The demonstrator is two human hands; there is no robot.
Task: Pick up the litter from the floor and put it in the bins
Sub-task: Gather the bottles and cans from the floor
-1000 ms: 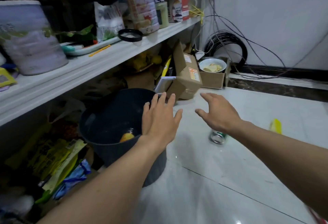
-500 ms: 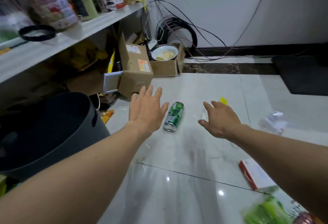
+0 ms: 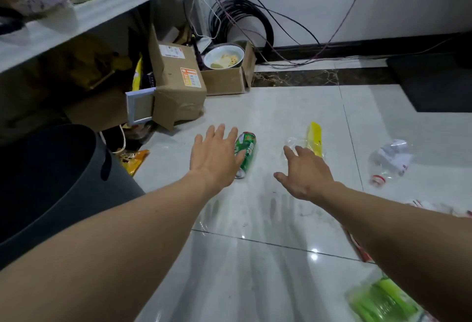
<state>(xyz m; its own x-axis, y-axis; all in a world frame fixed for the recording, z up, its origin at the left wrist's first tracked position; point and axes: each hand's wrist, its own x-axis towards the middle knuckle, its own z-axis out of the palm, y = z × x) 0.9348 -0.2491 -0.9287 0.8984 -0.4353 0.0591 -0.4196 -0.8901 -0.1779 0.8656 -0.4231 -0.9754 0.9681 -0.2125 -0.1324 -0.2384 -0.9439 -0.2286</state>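
Note:
A green drink can (image 3: 247, 151) lies on its side on the white tiled floor. My left hand (image 3: 215, 157) hovers over its left side with fingers spread, holding nothing. My right hand (image 3: 305, 172) reaches out flat and empty just short of a yellow wrapper (image 3: 315, 137) with clear plastic beside it. A crushed clear plastic bottle (image 3: 390, 159) lies further right. A green plastic bag (image 3: 383, 301) sits at the bottom right. The black bin (image 3: 58, 178) stands at the left, by my left forearm.
Cardboard boxes (image 3: 178, 84) and a bowl of scraps (image 3: 224, 58) sit under a white shelf (image 3: 84, 17) at the left. Black cables (image 3: 242, 17) coil against the far wall. A dark mat (image 3: 431, 86) lies at the right. An orange wrapper (image 3: 132, 159) lies beside the bin.
The view has swung right, away from the bin and towards the floor litter. Both hands have moved forward, the left one now over the green can and the right near the yellow wrapper.

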